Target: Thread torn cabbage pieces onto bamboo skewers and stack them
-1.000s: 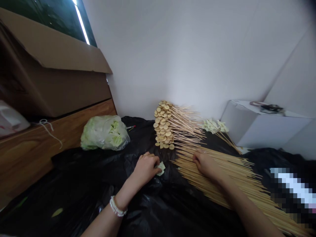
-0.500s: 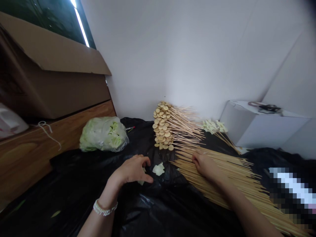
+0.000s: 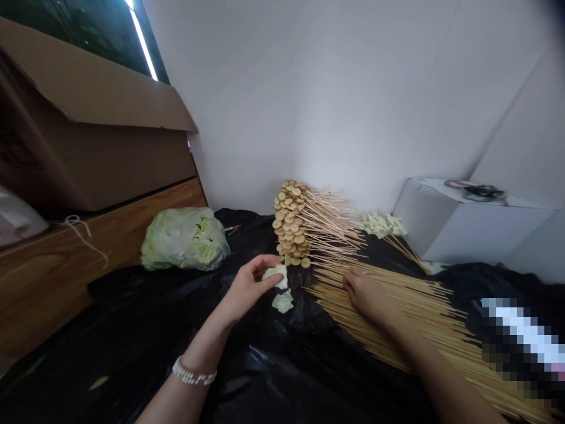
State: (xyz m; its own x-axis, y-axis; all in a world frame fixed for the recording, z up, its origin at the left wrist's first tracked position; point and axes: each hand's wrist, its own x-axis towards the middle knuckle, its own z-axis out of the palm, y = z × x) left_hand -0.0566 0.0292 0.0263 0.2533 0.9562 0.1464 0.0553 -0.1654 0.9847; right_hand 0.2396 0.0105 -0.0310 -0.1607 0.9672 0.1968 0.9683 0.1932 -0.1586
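My left hand (image 3: 248,286) is closed on a pale cabbage piece (image 3: 279,275), gripped between thumb and fingers. Just below it, a second piece of cabbage leaf (image 3: 283,301) lies on black plastic sheeting (image 3: 265,365). On the right, bamboo skewers (image 3: 410,312) are spread side by side over the sheet. My right hand (image 3: 362,290) rests on them, its fingers pinched on a skewer near the left ends; the fingertips are partly hidden. Beyond both hands, skewers with round yellowish slices (image 3: 291,224) are stacked, sticks pointing right.
A clear bag of cabbage (image 3: 185,238) sits at the left, with a red-tipped pen (image 3: 233,227) beside it. Several skewers with cabbage pieces (image 3: 383,225) lie near a white box (image 3: 477,227). An open cardboard box (image 3: 110,159) stands on a wooden surface (image 3: 132,229) by the wall.
My left hand has moved up and right, bringing a cabbage piece above the one on the sheet, and its fingers have closed more. The right hand stays on the skewers.
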